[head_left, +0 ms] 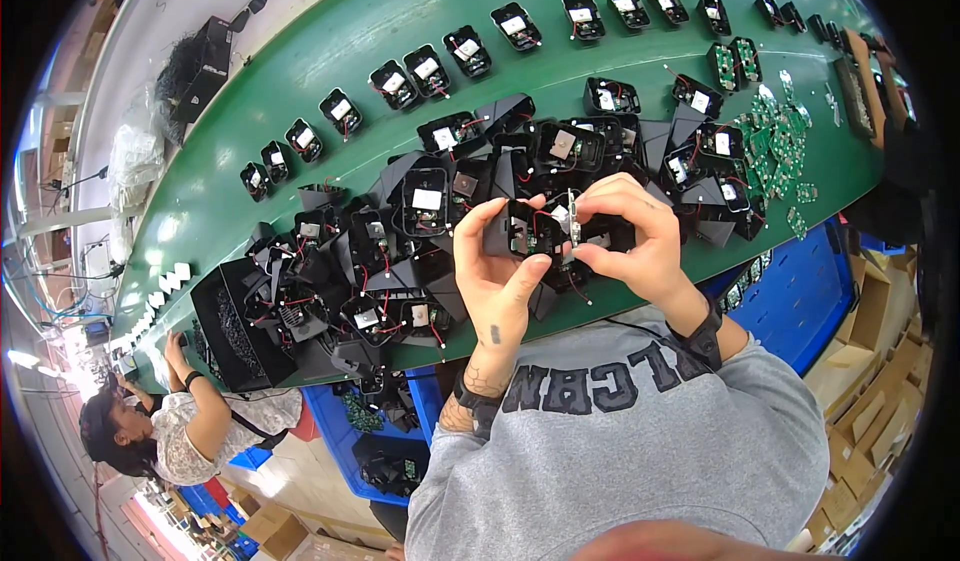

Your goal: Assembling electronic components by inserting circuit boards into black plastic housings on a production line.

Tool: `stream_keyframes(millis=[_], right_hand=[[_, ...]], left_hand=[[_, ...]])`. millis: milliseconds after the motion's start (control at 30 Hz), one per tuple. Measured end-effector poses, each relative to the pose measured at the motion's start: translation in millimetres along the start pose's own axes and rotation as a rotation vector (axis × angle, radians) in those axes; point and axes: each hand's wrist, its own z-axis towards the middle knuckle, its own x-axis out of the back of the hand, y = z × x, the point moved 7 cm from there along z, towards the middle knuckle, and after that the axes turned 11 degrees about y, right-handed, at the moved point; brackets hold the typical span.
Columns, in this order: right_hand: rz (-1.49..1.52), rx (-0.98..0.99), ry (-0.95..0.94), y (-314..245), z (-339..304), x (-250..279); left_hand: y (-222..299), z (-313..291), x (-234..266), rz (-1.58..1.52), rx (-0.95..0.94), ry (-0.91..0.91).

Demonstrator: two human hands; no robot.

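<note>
My left hand [492,291] is closed around a small black plastic housing [517,229], which is tilted with its inside toward my right hand. Between the thumb and fingers of my right hand [638,229] a small circuit board [573,223] is pinched, turned edge-on. A short red wire and a white piece show in the gap between board and housing; I cannot tell how they join. Right under both hands lies a heap of black housings [425,199], many with boards, white blocks and red-black wires inside.
Across the green table [290,216] runs a curved row of open housings [466,51]. Loose green circuit boards [775,146] are piled at right. A black box of small parts [240,331] stands at left, near a co-worker [205,421]. Blue bins [345,451] sit below the near edge.
</note>
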Motion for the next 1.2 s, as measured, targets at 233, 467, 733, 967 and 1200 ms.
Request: stream_keyframes(millis=[233, 467, 733, 967, 1200], right_hand=[[-0.063, 0.018, 0.016, 0, 2, -2], [-0.076, 0.039, 0.039, 0, 2, 3], [-0.084, -0.052, 0.013, 8, -2, 1], [-0.105, -0.093, 0.015, 12, 1, 1], [-0.44, 0.355, 0.039, -29, 3, -3]], left_hand=[[-1, -1, -2, 0.07, -0.073, -0.041], [-3, -3, -4, 0.061, -0.015, -0.012], [-8, -4, -1, 0.099, -0.005, -0.022], [-6, -4, -6, 0.067, -0.006, -0.047], [-19, -5, -7, -0.007, 0.108, -0.09]])
